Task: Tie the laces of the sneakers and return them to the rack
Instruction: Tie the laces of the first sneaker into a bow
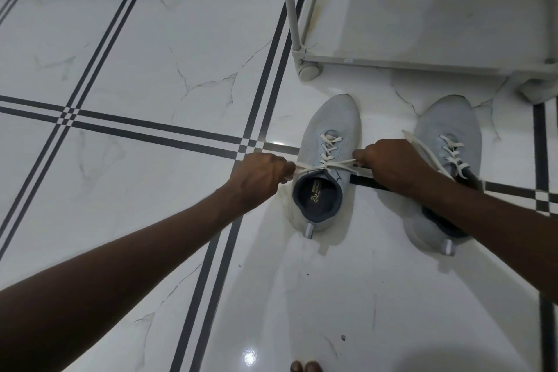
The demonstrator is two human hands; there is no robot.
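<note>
Hands [326, 170] pinch laces [324, 165] (floor [151, 54] leftward).

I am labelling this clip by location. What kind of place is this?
Probably a home entryway or hallway: a glossy marble-look tiled floor, a white wheeled shoe rack, and a pair of grey sneakers beside it.

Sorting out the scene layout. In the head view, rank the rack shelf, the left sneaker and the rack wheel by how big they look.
1. Rack shelf, largest, though cut off by the frame.
2. Left sneaker.
3. Rack wheel, smallest; it sits farther from the camera than the sneaker.
</note>
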